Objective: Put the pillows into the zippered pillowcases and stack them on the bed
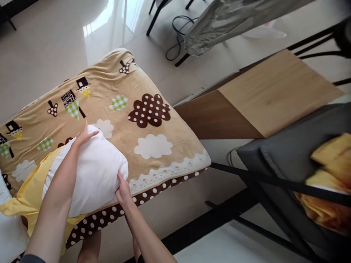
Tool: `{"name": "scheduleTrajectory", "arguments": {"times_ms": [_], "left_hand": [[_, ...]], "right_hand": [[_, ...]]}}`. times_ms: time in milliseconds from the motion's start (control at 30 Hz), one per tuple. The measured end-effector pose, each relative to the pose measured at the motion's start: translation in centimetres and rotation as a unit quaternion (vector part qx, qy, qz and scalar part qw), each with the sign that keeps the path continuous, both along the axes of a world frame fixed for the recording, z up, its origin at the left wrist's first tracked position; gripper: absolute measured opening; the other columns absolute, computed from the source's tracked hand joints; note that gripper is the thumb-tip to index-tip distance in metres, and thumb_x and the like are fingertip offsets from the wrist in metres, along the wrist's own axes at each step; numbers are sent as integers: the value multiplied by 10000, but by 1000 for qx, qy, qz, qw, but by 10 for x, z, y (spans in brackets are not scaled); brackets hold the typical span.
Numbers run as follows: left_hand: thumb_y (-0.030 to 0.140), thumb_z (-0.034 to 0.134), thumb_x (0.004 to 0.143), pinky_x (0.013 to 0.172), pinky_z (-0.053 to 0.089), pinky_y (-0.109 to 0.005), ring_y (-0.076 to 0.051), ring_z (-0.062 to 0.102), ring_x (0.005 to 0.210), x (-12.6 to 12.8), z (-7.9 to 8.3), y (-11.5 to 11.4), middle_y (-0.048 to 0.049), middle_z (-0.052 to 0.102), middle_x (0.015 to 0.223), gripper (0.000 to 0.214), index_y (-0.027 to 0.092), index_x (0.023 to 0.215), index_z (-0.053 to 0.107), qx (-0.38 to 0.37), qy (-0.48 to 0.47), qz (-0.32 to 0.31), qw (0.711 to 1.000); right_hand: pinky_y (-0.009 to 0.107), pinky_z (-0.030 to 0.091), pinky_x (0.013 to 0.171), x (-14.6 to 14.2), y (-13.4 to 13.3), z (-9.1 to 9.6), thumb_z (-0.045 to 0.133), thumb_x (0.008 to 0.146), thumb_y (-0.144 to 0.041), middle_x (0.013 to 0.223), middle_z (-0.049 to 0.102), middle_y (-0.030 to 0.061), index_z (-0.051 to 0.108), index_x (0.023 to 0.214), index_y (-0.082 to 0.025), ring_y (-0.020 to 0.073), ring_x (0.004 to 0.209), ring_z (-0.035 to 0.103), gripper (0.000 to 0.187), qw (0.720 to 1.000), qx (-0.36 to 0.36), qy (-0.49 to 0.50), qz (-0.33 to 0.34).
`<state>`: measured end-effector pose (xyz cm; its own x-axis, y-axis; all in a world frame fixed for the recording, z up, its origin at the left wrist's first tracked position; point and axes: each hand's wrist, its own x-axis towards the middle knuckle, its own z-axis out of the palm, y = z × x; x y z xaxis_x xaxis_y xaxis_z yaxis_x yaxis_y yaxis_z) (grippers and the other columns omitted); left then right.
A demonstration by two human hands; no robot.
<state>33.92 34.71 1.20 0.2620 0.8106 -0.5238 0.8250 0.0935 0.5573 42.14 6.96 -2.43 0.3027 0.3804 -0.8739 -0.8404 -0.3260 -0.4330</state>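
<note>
A white pillow (93, 171) lies on the beige patterned blanket, partly over a yellow cloth (33, 199) that looks like a pillowcase. My left hand (83, 138) is at the pillow's far corner, its thumb stretched over the top and its fingers along the far edge. At the near right corner, my right hand (123, 190) grips the pillow with the thumb on top; its other fingers are mostly hidden beneath. How far the yellow cloth encloses the pillow cannot be made out.
The blanket (153, 168) covers a bed with a brown dotted edge. To the right are a wooden box-like piece (263, 95), a dark grey padded seat (282, 146) with yellow-orange fabric (334, 175), and a black metal frame (274, 186). A cable (175, 29) lies on the tiled floor.
</note>
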Motion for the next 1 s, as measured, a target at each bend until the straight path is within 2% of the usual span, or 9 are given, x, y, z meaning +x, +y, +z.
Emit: {"name": "scheduleTrajectory", "arguments": {"times_ms": [133,267,467,567,633,733,900,933,1000], "left_hand": [[323,569,796,1052,400,-401,-292,581,1188,-13,32,-28,-104,649,1280,527,183,1304,590,-93,41,-140,985],[322,470,863,1048,393,-422,-287,593,1151,-31,88,-71,-89,682,1195,424,241,1234,660,-59,90,-292,950],[682,738,603,1055,342,-520,-391,446,1305,-88,153,-132,-205,544,1358,1047,189,1463,400,73,184,-420,886],[619,790,551,1047,338,-520,-394,473,1263,-123,161,-150,-217,565,1312,1145,147,1489,334,113,246,-431,861],[551,757,614,1023,362,-499,-361,538,1162,-143,160,-160,-198,600,1239,1017,129,1455,370,151,262,-413,859],[422,645,740,929,424,-454,-310,591,950,-168,157,-175,-154,649,1013,664,98,1303,507,246,277,-356,858],[220,458,867,809,440,-386,-239,589,738,-205,166,-203,-52,612,736,218,182,1010,618,318,251,-319,857],[207,445,880,806,437,-382,-232,592,728,-213,170,-210,-50,617,734,216,189,1005,620,320,246,-313,860],[199,439,896,801,433,-376,-222,598,714,-231,181,-228,-49,632,748,224,196,1029,618,319,240,-310,863]], "right_hand": [[429,503,991,-17,7,22,612,781,-512,1209,700,100,641,1143,-184,275,1128,626,489,986,26,-114,122],[431,496,959,-43,15,47,566,739,-352,1117,724,106,672,1032,-189,278,1023,644,352,957,100,-150,227],[421,458,999,-74,25,94,590,658,-248,1131,706,93,678,981,-212,291,1081,610,337,880,260,-146,369],[411,493,948,-88,26,112,587,693,-283,1000,716,54,695,887,-210,270,1013,626,234,880,322,29,346],[430,500,932,-98,24,123,584,713,-320,968,705,54,703,885,-192,273,986,630,245,885,317,126,316],[453,415,1048,-106,18,134,625,667,-308,1164,652,62,704,984,-190,302,1171,547,348,891,314,122,304],[401,432,1013,-79,9,111,632,627,-303,1084,686,52,718,1002,-189,250,1070,595,401,757,439,205,439],[380,479,927,-73,10,99,584,663,-310,982,699,56,718,960,-175,224,949,626,353,771,423,200,431],[334,511,773,-70,15,75,481,722,-295,854,680,56,695,917,-164,179,773,615,318,864,328,75,375]]}}
